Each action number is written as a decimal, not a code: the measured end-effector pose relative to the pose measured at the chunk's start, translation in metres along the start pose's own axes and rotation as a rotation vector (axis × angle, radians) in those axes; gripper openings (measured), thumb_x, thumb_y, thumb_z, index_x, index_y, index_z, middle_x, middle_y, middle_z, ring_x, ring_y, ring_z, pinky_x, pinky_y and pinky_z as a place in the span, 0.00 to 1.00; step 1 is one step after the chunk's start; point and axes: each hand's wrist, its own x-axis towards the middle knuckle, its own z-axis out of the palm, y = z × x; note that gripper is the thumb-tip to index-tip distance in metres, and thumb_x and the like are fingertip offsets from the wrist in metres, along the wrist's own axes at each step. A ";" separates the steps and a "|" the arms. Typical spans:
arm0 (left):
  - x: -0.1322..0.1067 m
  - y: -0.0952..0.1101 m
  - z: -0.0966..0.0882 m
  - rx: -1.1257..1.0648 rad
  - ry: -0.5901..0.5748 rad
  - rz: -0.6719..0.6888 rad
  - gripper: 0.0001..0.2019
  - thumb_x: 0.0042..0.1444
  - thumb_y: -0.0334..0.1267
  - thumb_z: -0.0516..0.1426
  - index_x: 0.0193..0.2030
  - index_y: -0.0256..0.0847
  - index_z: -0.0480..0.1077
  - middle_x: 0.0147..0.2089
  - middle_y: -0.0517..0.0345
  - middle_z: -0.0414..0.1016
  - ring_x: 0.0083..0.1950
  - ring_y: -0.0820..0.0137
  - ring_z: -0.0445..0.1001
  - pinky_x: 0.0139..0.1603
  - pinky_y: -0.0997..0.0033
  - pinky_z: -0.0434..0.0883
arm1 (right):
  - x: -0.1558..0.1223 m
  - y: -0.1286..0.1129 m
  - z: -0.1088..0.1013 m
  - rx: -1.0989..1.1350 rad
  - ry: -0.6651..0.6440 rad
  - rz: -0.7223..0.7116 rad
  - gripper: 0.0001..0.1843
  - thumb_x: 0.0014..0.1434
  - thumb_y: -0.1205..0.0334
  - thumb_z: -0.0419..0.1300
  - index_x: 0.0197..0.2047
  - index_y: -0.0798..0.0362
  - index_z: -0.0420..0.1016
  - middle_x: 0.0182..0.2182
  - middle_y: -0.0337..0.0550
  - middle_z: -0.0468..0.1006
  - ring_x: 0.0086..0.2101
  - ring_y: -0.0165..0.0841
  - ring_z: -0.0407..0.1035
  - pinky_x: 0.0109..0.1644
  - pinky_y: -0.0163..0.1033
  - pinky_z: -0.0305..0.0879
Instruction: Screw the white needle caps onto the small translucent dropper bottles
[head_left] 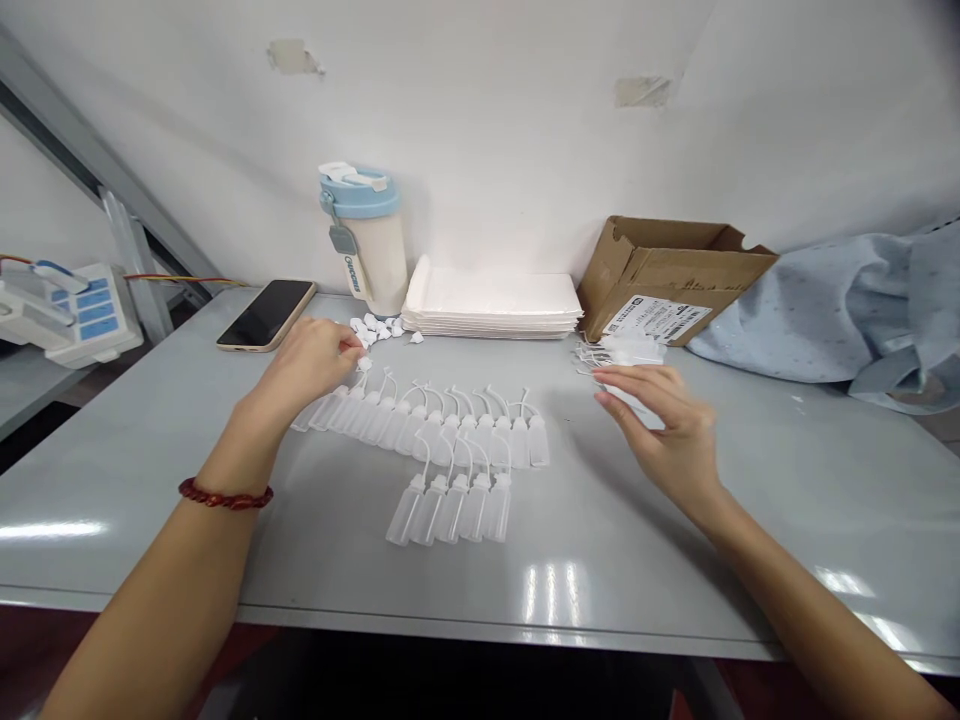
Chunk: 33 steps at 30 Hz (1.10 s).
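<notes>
White caps lay beside left hand: fingertips bunched, palm down; couldn't tell pinch. Small bottle showed between right hand's parted thumb and fingers; grip was unclear.

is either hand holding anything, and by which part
Cannot be told. Translucent white plastic shows within the right hand, but its grip is unclear; the left hand is beside small white plastic caps, its grip hidden.

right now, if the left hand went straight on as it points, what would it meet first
The left hand would probably meet the pile of small pointed white plastic caps ahead, though depth is unclear.
</notes>
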 end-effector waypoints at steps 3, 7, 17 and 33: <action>0.002 0.003 0.004 0.011 0.062 -0.027 0.10 0.55 0.37 0.53 0.28 0.39 0.74 0.28 0.57 0.74 0.37 0.63 0.68 0.39 0.64 0.63 | -0.005 -0.017 0.005 0.083 -0.084 -0.046 0.10 0.57 0.69 0.60 0.42 0.49 0.77 0.36 0.45 0.80 0.38 0.38 0.70 0.44 0.47 0.66; 0.004 0.016 0.003 0.000 0.190 -0.033 0.10 0.56 0.35 0.51 0.26 0.39 0.71 0.31 0.52 0.74 0.39 0.60 0.67 0.43 0.60 0.64 | -0.013 -0.042 0.011 0.166 -0.226 -0.115 0.09 0.57 0.65 0.61 0.43 0.51 0.75 0.31 0.45 0.77 0.33 0.36 0.68 0.39 0.45 0.64; -0.007 0.060 0.001 -0.099 0.384 0.153 0.07 0.58 0.37 0.53 0.29 0.41 0.67 0.32 0.55 0.73 0.41 0.62 0.67 0.42 0.63 0.66 | -0.031 -0.064 0.026 0.029 -0.438 -0.240 0.35 0.48 0.36 0.60 0.44 0.61 0.73 0.33 0.49 0.69 0.34 0.36 0.60 0.39 0.43 0.57; -0.011 0.072 -0.003 -0.110 0.419 0.246 0.08 0.58 0.35 0.53 0.28 0.39 0.67 0.30 0.54 0.72 0.39 0.63 0.67 0.39 0.65 0.66 | -0.034 -0.069 0.030 -0.038 -0.515 -0.225 0.30 0.47 0.43 0.65 0.41 0.63 0.72 0.34 0.50 0.69 0.35 0.38 0.59 0.39 0.44 0.54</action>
